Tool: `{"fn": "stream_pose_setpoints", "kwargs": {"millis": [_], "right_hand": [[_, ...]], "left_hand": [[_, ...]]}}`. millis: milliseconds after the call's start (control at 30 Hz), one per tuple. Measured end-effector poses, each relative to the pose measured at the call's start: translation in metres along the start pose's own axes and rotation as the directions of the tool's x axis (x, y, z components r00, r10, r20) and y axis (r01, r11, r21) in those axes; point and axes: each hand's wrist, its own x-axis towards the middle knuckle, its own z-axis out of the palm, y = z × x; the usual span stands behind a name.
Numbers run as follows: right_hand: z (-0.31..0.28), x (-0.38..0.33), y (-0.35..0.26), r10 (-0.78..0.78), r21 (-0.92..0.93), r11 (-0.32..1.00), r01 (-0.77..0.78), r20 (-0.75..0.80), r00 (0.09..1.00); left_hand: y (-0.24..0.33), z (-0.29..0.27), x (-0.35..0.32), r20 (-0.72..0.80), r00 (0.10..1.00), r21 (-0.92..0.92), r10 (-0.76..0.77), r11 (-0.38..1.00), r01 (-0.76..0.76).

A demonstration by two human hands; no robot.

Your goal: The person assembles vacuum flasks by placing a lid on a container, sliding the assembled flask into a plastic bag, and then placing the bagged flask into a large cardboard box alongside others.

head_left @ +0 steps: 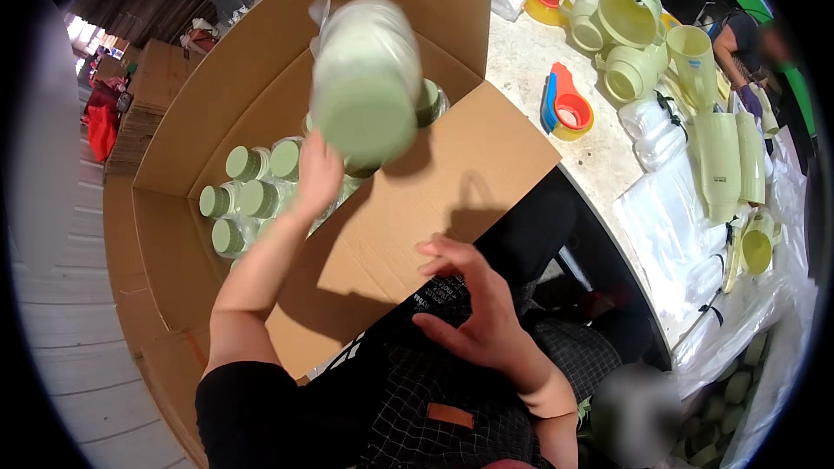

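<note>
My left hand (320, 175) is closed on a large plastic-wrapped bottle with a round pale green lid (365, 117), held over the cardboard box (334, 247). Motion blurs the bottle, and its lid end faces me. Below it in the box stand several wrapped bottles with green lids (258, 198), gathered toward the left side; some are hidden behind my left arm and the held bottle. My right hand (473, 308) holds nothing. Its fingers are apart and half curled, above the near box flap and my checked apron.
On the white table (599, 156) at right lie a red-and-blue tape dispenser (569, 104), pale green jugs (630, 22), tall green cups (717, 161) and clear plastic bags (669, 217). Another person (738, 52) works at the far right. Stacked cardboard (161, 78) stands at left.
</note>
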Motion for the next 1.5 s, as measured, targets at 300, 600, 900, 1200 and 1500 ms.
{"fn": "stream_pose_setpoints", "kwargs": {"millis": [300,600,900,1200,1500], "right_hand": [[-0.067,-0.099,0.038,0.592,0.009,0.798,-0.603,-0.203,0.780],[-0.375,-0.135,0.148,-0.182,-0.406,0.354,-0.843,-0.913,0.364],[-0.403,-0.136,0.155,-0.108,-0.446,0.359,-0.819,-0.892,0.439],[-0.224,-0.281,-0.002,0.630,0.138,0.754,-0.642,-0.426,0.649],[-0.488,-0.366,-0.027,-0.316,-0.213,-0.368,-0.905,-0.887,0.337]], "left_hand": [[-0.228,0.094,0.090,0.443,0.508,-0.143,-0.739,0.501,0.853],[-0.193,0.061,0.035,0.160,0.917,0.446,-0.366,0.855,0.264],[0.134,0.177,0.048,0.584,0.781,-0.028,0.220,0.967,-0.252],[0.198,0.256,-0.027,0.905,0.369,-0.388,0.211,0.765,0.514],[0.197,0.228,-0.059,0.997,0.077,-0.062,0.020,0.800,0.596]]}}
